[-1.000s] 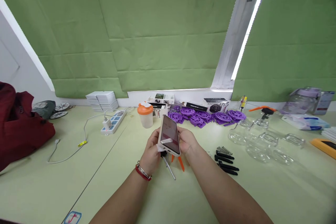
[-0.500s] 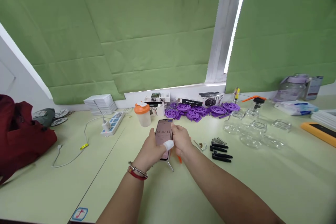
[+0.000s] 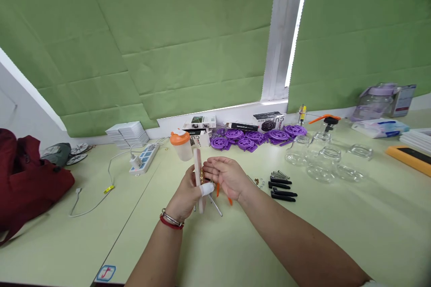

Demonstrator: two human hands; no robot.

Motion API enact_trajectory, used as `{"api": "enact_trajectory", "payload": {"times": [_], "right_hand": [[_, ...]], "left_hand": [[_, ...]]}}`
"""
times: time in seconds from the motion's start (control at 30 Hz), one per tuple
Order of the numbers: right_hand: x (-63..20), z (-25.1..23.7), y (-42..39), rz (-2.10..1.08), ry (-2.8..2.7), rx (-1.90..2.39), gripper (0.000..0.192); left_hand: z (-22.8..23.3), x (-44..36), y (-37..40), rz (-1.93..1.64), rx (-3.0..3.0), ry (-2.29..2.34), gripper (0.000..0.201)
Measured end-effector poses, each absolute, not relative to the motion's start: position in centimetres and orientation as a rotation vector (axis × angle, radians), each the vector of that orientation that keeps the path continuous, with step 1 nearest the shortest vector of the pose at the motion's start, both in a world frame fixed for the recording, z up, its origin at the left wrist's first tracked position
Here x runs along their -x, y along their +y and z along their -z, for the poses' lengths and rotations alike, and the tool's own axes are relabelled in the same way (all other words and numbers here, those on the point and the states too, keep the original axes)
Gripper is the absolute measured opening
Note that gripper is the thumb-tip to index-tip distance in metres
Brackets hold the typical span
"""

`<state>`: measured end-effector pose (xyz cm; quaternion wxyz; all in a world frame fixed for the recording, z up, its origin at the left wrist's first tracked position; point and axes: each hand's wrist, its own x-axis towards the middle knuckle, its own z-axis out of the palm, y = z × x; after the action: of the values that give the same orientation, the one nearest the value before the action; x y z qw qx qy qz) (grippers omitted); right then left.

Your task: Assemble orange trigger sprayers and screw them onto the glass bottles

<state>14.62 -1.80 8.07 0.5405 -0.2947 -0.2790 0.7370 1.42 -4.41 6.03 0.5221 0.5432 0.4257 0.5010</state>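
"Where is the phone [image 3: 197, 166]?"

"Edge-on above the counter [image 3: 235, 251], clasped in the left hand [image 3: 186, 195] with its white-wrapped thumb braced alongside. The right hand [image 3: 229, 178] is beside it, fingers extended; contact is hard to tell."

"How is that handled well?"

"With a firm, light grip, clear of the metal rod [image 3: 215, 205] below. Farther off sit an orange-lidded cup [image 3: 181, 144] and purple wheel-like parts [image 3: 246, 143]."

Bright, diffuse light fills your view; the window gap [image 3: 299, 22] between blinds [image 3: 357, 31] burns white. Soft shadows lie on the table [image 3: 208, 255] between your forearms [image 3: 279, 228]. Wide-angle distortion stretches the edges; the upper-right corner darkens.
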Motion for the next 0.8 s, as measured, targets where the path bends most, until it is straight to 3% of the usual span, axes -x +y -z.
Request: {"api": "enact_trajectory", "payload": {"times": [0.13,0.27,0.5,0.7,0.8], "right_hand": [[-15.6,-7.8,-1.6,-1.732,-0.799,0.894,0.005],[-16.0,-7.3,-1.3,-2.075,-0.990,0.873,0.014],[-15.6,-6.6,-0.7,-2.240,-0.986,0.851,0.017],[-16.2,-7.1,0.1,-2.317,-1.093,0.917,0.014],[-16.4,-7.7,0.4,-2.351,-1.197,0.944,0.017]], "left_hand": [[-5.6,-1.0,-4.8,-1.219,-1.258,0.927,0.056],[-5.8,-1.0,-5.1,-1.241,-1.324,0.909,0.060],[-6.3,-1.4,-5.5,-1.222,-1.442,0.947,0.075],[-6.2,-1.4,-5.8,-1.201,-1.486,0.960,0.105],[-6.2,-1.4,-5.9,-1.167,-1.559,0.989,0.109]]}}
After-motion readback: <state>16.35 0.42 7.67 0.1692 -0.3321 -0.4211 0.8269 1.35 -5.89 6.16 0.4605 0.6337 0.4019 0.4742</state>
